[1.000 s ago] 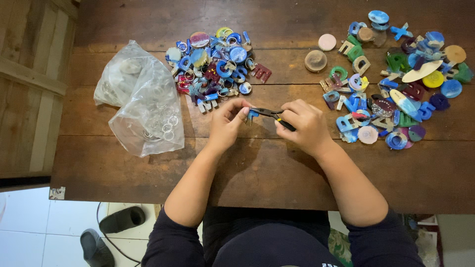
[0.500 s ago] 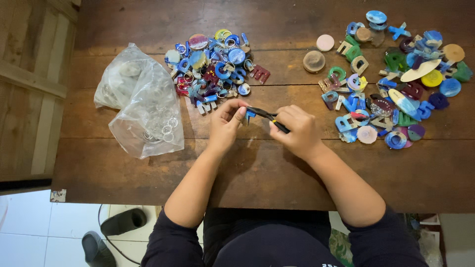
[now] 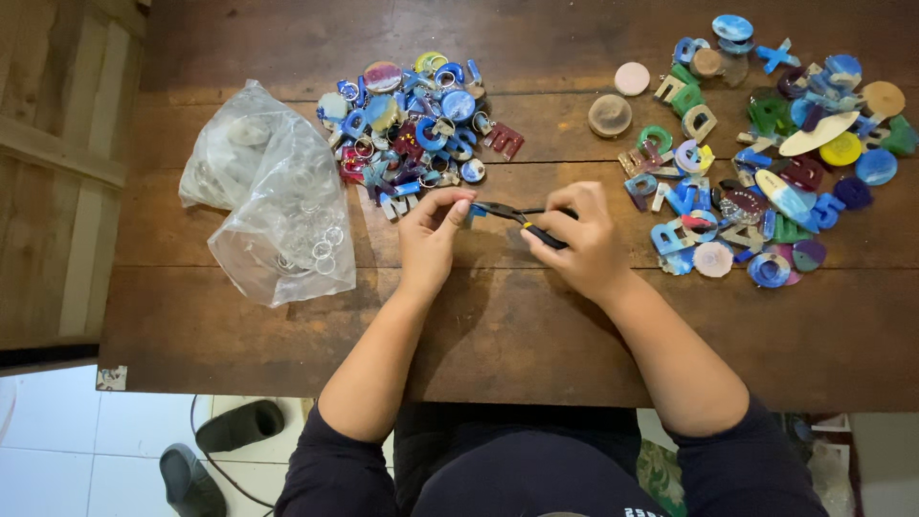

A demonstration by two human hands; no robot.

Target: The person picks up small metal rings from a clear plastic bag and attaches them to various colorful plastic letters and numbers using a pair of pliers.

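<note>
At the centre of the dark wooden worktop, the right hand gripped black-handled pliers — fingers clamped round the handles. The left hand pinched a small blue resin piece at the pliers' tip; a clear plastic bag of rings lay at nine o'clock.

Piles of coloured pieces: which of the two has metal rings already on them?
The pile above the left hand, beside the clear bag of rings: that left pile shows silver rings among its pieces. The right pile, beyond the right hand, shows none that I can make out.
</note>
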